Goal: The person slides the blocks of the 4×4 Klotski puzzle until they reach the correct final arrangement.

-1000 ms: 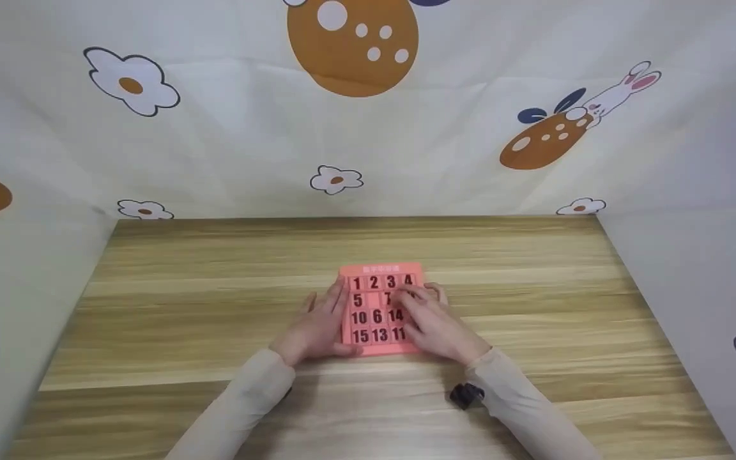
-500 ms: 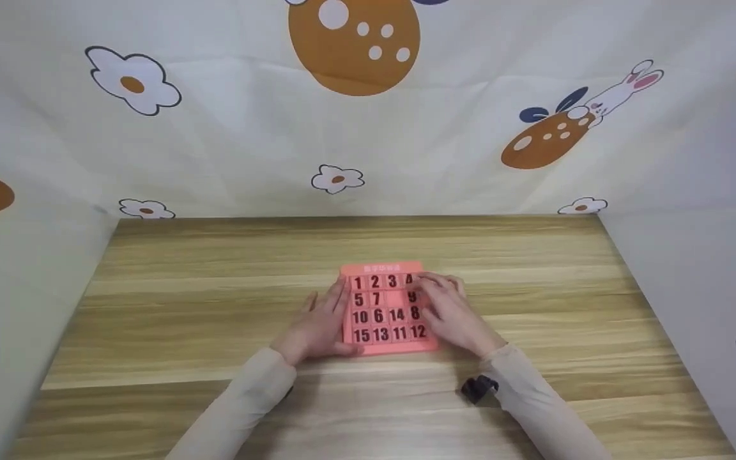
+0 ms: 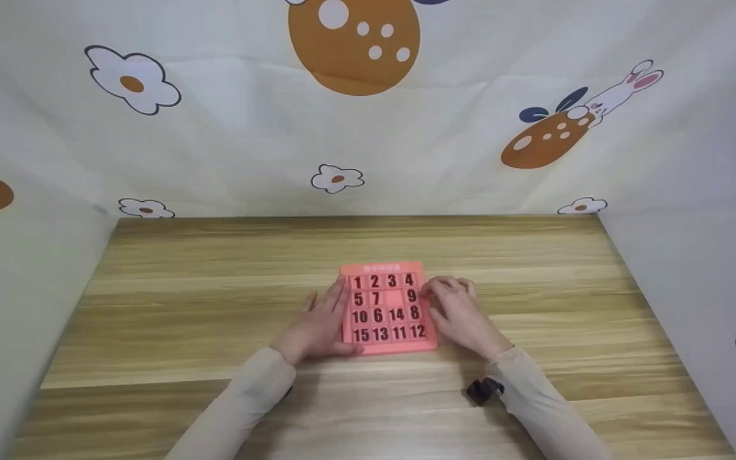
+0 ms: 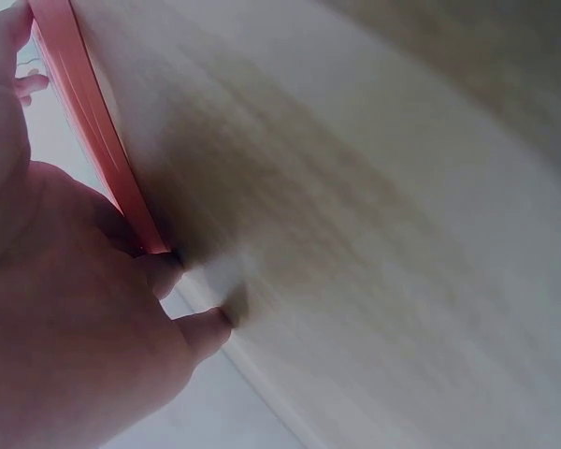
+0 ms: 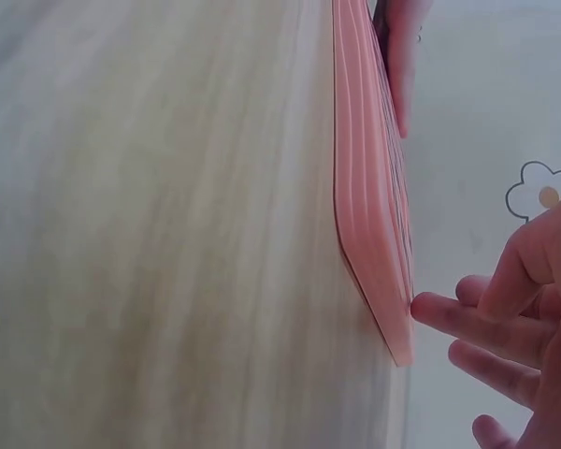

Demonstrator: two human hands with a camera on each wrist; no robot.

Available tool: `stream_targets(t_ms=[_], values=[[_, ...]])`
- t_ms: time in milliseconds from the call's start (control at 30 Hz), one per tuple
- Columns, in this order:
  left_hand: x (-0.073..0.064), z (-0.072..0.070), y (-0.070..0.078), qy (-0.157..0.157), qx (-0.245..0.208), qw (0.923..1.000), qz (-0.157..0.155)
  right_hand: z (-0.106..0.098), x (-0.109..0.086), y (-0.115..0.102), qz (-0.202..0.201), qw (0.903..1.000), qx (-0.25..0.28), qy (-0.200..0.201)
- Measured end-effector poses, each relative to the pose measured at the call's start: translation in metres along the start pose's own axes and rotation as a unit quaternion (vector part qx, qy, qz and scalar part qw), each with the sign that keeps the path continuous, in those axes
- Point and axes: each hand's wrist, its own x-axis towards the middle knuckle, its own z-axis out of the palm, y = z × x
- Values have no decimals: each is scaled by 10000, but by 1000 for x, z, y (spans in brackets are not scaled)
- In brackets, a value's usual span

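Observation:
A pink number sliding puzzle point(image 3: 388, 349) lies flat on the wooden table. Its rows read 1 2 3 4, then 5 7 gap 9, then 10 6 14 8, then 15 13 11 12. The bare slot point(image 3: 394, 298) is third in the second row. Along the puzzle's left side rests my left hand point(image 3: 318, 327), fingers extended against the edge and thumb at the lower left corner. My right hand point(image 3: 461, 314) is at the right edge beside the 9 tile point(image 3: 411, 296), fingers loosely bent and holding nothing. In the right wrist view, one fingertip point(image 5: 428, 311) is right at the puzzle's rim.
The wood-grain table point(image 3: 214, 268) extends around the puzzle on all sides. A pale cloth printed with flowers and carrots point(image 3: 246, 140) hangs behind and at both sides. A black strap piece point(image 3: 484, 390) shows by the right sleeve.
The 7 tile has slid left one place, so the gap now lies to its right. My right hand has drawn back rightward off the tiles; my left hand has stayed in place.

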Motion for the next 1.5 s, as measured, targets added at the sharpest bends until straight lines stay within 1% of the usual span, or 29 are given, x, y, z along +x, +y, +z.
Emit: stream_targets(t_ms=[67, 133, 233, 333, 400, 467, 567, 667, 800, 900, 967, 1067, 1133, 1167, 1233, 1333, 1433, 1500], values=[[0, 0, 0, -6, -43, 10000, 29, 1, 0, 0, 30, 10000, -2, 24], [0, -1, 0, -6, -65, 10000, 38, 2, 0, -1, 38, 9999, 102, -40], [1, 0, -1, -12, -42, 10000, 20, 4, 1, -2, -109, 9985, 374, -381], [2, 1, 0, -26, 18, 10000, -5, 4, 1, -2, -353, 9952, 622, -667], [2, 1, 0, -23, 29, 10000, -13, 2, 0, -1, -495, 9939, 732, -653], [2, 1, 0, -35, 36, 10000, -26, -2, -2, 2, -601, 9936, 801, -518], [2, 1, 1, -56, 40, 10000, -55, -7, -6, 6, -820, 9927, 757, -460], [2, 1, 2, -77, 96, 9999, -82, -9, -6, 9, -976, 9930, 448, -497], [2, 0, 2, -88, 100, 9999, -110, -7, -5, 9, -852, 9951, 18, -504], [3, 0, 2, -77, 82, 9999, -98, -5, -5, 6, -816, 9952, -26, -532], [3, 0, 2, -61, 52, 9999, -70, -4, -6, 3, -947, 9934, 97, -640], [3, 0, 1, -34, 50, 10000, -41, -1, -9, -2, -1169, 9879, 260, -985], [3, 1, 1, -26, 31, 10000, -37, 0, -12, -4, -1209, 9846, 330, -1217], [3, 1, 1, -23, 24, 10000, -41, -1, -13, -5, -1193, 9841, 339, -1270], [3, 0, 1, -33, -10, 10000, -43, -2, -15, -5, -1158, 9853, 276, -1229], [2, 0, 2, -63, -29, 10000, -58, -7, -15, -5, -1086, 9902, 49, -878], [1, 0, 1, -74, -14, 9999, -79, -9, -12, -5, -1031, 9928, -217, -574], [1, 0, 1, -63, -24, 9999, -75, -9, -9, -6, -986, 9933, -217, -565]])
